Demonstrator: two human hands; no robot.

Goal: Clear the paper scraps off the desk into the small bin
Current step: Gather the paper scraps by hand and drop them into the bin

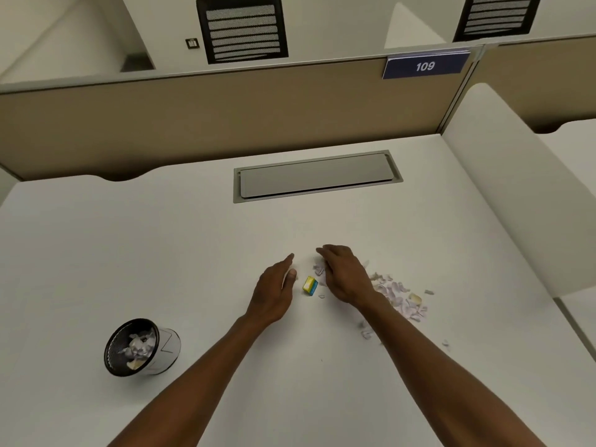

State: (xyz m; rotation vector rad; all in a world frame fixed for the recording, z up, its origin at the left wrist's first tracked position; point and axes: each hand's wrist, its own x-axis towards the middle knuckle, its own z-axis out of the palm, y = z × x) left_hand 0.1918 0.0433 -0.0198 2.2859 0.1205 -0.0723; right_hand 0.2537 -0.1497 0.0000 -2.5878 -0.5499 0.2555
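Note:
A pile of small pale paper scraps (401, 296) lies on the white desk (161, 253), right of centre. A few more scraps (318, 268) sit between my hands. My right hand (346, 275) rests palm down on the desk over the left edge of the pile, fingers together. My left hand (274, 290) stands on its edge a little to the left, fingers straight, holding nothing. A small yellow and blue box (310, 285) lies between the hands. The small black mesh bin (142, 346) stands at the front left with scraps inside it.
A grey cable hatch (317, 175) is set in the desk at the back. A tan partition (225, 117) with a "109" sign (425, 66) closes the far edge. A white side panel (516, 195) rises on the right. Stray scraps (367, 333) lie near my right forearm.

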